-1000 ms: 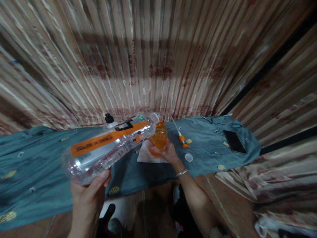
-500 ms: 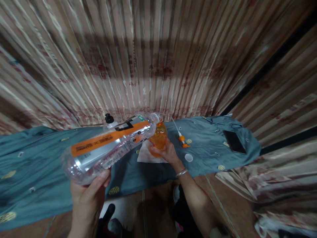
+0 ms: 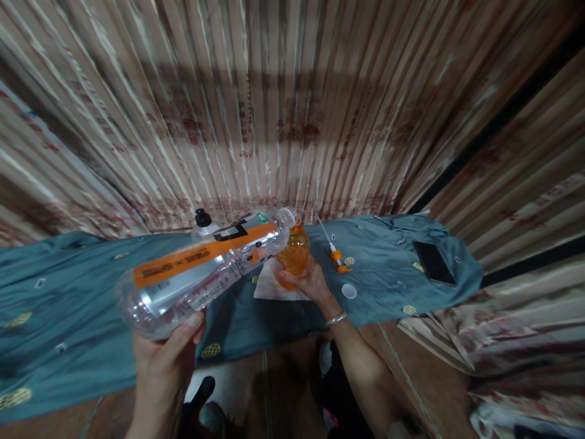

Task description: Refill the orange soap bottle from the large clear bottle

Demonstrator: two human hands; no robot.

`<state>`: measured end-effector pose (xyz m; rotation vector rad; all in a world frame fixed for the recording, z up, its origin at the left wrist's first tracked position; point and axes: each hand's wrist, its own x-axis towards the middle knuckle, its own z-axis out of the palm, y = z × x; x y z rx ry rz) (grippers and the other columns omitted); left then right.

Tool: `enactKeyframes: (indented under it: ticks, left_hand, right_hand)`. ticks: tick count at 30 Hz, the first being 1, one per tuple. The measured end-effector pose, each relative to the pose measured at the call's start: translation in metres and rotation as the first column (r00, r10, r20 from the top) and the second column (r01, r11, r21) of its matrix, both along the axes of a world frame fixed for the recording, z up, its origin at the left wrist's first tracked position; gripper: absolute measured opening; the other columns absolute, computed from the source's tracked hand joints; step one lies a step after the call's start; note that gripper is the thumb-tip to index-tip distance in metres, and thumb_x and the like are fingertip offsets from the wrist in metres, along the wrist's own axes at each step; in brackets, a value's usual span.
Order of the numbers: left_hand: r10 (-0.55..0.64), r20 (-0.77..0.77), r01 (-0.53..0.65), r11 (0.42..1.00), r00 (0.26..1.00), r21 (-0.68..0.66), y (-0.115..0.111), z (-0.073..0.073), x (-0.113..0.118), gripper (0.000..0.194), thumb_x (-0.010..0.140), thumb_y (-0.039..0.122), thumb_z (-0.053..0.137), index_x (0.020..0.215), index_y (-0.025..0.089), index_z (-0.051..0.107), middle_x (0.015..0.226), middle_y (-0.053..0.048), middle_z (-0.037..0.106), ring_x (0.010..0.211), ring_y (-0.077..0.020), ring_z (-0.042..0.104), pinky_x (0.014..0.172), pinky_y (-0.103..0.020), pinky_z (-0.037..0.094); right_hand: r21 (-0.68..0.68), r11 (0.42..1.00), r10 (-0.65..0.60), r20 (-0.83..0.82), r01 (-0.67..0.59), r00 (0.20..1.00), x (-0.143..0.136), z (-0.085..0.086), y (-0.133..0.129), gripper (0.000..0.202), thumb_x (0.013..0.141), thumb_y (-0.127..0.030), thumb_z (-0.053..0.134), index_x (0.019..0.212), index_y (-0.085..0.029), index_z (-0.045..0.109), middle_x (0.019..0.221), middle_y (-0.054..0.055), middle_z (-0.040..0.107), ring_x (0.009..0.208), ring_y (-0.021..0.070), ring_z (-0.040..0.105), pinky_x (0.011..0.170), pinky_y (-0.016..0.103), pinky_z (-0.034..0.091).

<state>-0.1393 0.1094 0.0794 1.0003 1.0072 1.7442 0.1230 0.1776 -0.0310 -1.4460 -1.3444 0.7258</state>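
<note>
My left hand point(image 3: 171, 347) is closed around the lower part of a large clear plastic bottle point(image 3: 214, 262) with an orange and silver label. The bottle is tilted, its mouth up against the neck of an orange see-through bottle point(image 3: 295, 253). Around that smaller bottle my right hand point(image 3: 311, 280) is closed, holding it over a white cloth or paper point(image 3: 267, 286). An orange and white pump head point(image 3: 337, 256) with a long thin tube lies to the right. Near my right wrist is a small white round cap point(image 3: 349, 291).
Green cloth with yellow patches point(image 3: 375, 244) covers the narrow table. A black phone point(image 3: 433, 262) lies at its right end. Behind the large bottle stands a clear bottle with a black top point(image 3: 202, 218). Pleated curtains point(image 3: 274, 122) hang close behind and at the right.
Almost nothing differs. Both hands keep their hold, and the large bottle stays tilted against the orange bottle's neck; the whole view has shifted very slightly.
</note>
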Motion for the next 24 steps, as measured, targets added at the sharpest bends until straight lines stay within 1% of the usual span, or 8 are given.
enactKeyframes:
  ticks: [3, 6, 8, 10, 14, 16, 20, 24]
  left_hand:
    - [0.022, 0.020, -0.022, 1.000, 1.000, -0.001, 0.001, 0.000, 0.001, 0.039, 0.050, 0.025, 0.100, 0.078, 0.021, 0.075, 0.061, 0.001, 0.061, 0.049, -0.0101, 0.044, 0.038, -0.019, 0.032]
    - [0.043, 0.032, -0.042, 0.999, 0.999, -0.016, 0.000, 0.006, 0.006, 0.041, 0.046, 0.025, 0.101, 0.077, 0.020, 0.074, 0.058, 0.001, 0.060, 0.048, -0.0093, 0.043, 0.037, -0.019, 0.032]
    - [0.040, 0.032, -0.040, 0.999, 0.999, -0.017, 0.000, 0.007, 0.006, 0.041, 0.046, 0.025, 0.101, 0.078, 0.020, 0.075, 0.056, 0.002, 0.058, 0.047, -0.0091, 0.042, 0.037, -0.019, 0.032]
    - [0.022, 0.021, -0.022, 1.000, 1.000, -0.010, 0.000, 0.005, 0.004, 0.038, 0.049, 0.026, 0.100, 0.078, 0.020, 0.076, 0.057, 0.002, 0.059, 0.047, -0.0091, 0.043, 0.038, -0.019, 0.032]
    - [-0.026, -0.018, 0.027, 1.000, 0.999, 0.015, 0.001, -0.004, -0.003, 0.033, 0.056, 0.027, 0.099, 0.081, 0.021, 0.078, 0.060, 0.001, 0.060, 0.048, -0.0099, 0.044, 0.039, -0.020, 0.033]
    - [-0.029, -0.023, 0.029, 0.999, 0.999, 0.019, 0.001, -0.006, -0.004, 0.032, 0.057, 0.028, 0.099, 0.082, 0.021, 0.078, 0.060, 0.002, 0.060, 0.049, -0.0101, 0.044, 0.040, -0.020, 0.033]
    - [-0.012, -0.007, 0.013, 1.000, 1.000, 0.015, 0.000, -0.004, -0.002, 0.033, 0.055, 0.028, 0.100, 0.078, 0.021, 0.077, 0.059, 0.001, 0.060, 0.048, -0.0102, 0.044, 0.039, -0.020, 0.033]
    - [-0.017, -0.010, 0.017, 1.000, 1.000, 0.000, -0.001, -0.002, 0.001, 0.033, 0.055, 0.028, 0.100, 0.079, 0.021, 0.078, 0.058, 0.001, 0.059, 0.048, -0.0102, 0.045, 0.040, -0.020, 0.033]
  right_hand:
    - [0.002, 1.000, 0.004, 0.002, -0.004, 1.000, 0.000, 0.000, 0.000, 0.063, 0.069, -0.041, 0.099, 0.126, -0.026, 0.076, 0.127, 0.008, 0.086, 0.119, 0.0328, 0.082, 0.107, 0.047, 0.067]
    - [0.002, 1.000, -0.016, 0.004, 0.016, 1.000, -0.001, 0.000, 0.000, 0.064, 0.068, -0.042, 0.100, 0.126, -0.027, 0.076, 0.127, 0.008, 0.086, 0.119, 0.0330, 0.082, 0.107, 0.048, 0.067]
    - [0.000, 0.999, -0.033, -0.001, 0.033, 0.999, -0.001, -0.001, 0.000, 0.066, 0.066, -0.041, 0.101, 0.126, -0.026, 0.076, 0.129, 0.008, 0.085, 0.121, 0.0338, 0.082, 0.108, 0.048, 0.067]
    - [-0.007, 0.999, -0.034, -0.007, 0.034, 0.999, -0.001, -0.001, 0.000, 0.067, 0.066, -0.040, 0.101, 0.126, -0.026, 0.076, 0.129, 0.010, 0.085, 0.122, 0.0347, 0.081, 0.109, 0.049, 0.066]
    - [-0.014, 1.000, 0.005, -0.015, -0.005, 1.000, 0.000, 0.001, 0.000, 0.065, 0.068, -0.042, 0.099, 0.126, -0.024, 0.075, 0.127, 0.010, 0.086, 0.119, 0.0346, 0.082, 0.106, 0.048, 0.067]
    - [-0.012, 1.000, 0.010, -0.006, -0.010, 1.000, 0.001, 0.002, -0.001, 0.065, 0.069, -0.042, 0.098, 0.126, -0.024, 0.075, 0.127, 0.010, 0.086, 0.119, 0.0343, 0.082, 0.105, 0.048, 0.067]
    - [0.000, 1.000, 0.001, 0.009, -0.001, 1.000, 0.001, 0.003, -0.002, 0.062, 0.070, -0.041, 0.097, 0.125, -0.024, 0.075, 0.127, 0.011, 0.086, 0.119, 0.0342, 0.082, 0.106, 0.048, 0.067]
    - [0.020, 1.000, 0.009, 0.001, -0.009, 1.000, 0.000, 0.005, -0.001, 0.057, 0.070, -0.039, 0.097, 0.122, -0.025, 0.077, 0.125, 0.009, 0.086, 0.118, 0.0330, 0.082, 0.105, 0.047, 0.067]
